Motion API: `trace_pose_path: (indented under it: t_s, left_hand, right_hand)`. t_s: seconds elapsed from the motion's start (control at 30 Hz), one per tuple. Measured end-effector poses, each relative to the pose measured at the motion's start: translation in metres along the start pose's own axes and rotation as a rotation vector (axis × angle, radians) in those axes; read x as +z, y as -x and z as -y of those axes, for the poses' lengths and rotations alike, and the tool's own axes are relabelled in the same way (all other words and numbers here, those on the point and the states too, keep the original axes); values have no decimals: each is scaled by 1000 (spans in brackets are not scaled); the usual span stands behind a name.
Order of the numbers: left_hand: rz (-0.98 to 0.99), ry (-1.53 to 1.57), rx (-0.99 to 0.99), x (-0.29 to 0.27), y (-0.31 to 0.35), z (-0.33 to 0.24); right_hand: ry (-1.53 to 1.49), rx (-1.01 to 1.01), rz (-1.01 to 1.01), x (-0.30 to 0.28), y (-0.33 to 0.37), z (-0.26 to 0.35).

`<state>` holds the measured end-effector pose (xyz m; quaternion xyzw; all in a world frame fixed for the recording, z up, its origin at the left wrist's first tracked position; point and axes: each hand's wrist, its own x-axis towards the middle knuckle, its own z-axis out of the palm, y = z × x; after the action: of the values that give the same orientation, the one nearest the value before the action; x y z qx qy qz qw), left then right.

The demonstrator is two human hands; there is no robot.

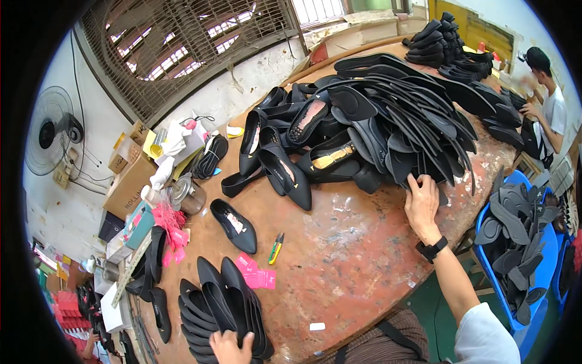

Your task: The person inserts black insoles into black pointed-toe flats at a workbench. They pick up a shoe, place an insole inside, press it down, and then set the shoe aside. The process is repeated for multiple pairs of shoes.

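My right hand (pixel 422 203) is at the near edge of a big fanned heap of black insoles (pixel 418 115), its fingers curled around the end of one. A dark watch strap sits on that wrist. My left hand (pixel 231 347), thumb and fingers apart, rests against a stack of nested black pointed shoes (pixel 221 297) at the lower left and holds nothing that I can see. Loose black pointed flats (pixel 285 170) lie jumbled left of the insoles. One single shoe (pixel 234 225) lies apart, near a yellow-green cutter knife (pixel 276 249) and pink paper tags (pixel 254 271).
Blue tubs (pixel 515 242) full of insoles stand at the right, below the table edge. Boxes, a glass jar (pixel 188 194) and pink tags crowd the table's left side. More shoe stacks (pixel 427 45) stand at the back. A co-worker (pixel 548 100) sits at the far right.
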<state>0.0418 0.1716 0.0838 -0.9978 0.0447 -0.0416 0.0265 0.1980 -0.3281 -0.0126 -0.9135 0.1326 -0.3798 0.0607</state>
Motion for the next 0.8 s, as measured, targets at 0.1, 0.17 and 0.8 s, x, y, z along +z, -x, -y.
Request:
trace_pose_path:
  t_s: [0.1,0.17,0.8]
  left_hand:
    - [42,-72,-79,3,7,-11]
    - [93,-103,-202,5,3,-16]
    - [162,720,384,72,-305,-196]
  right_hand:
    - [-33,38,-132,-1,-10,-3]
    - [-48,58,-175,-8,-15,-2]
    - [-1478,773,640,-140,38,33]
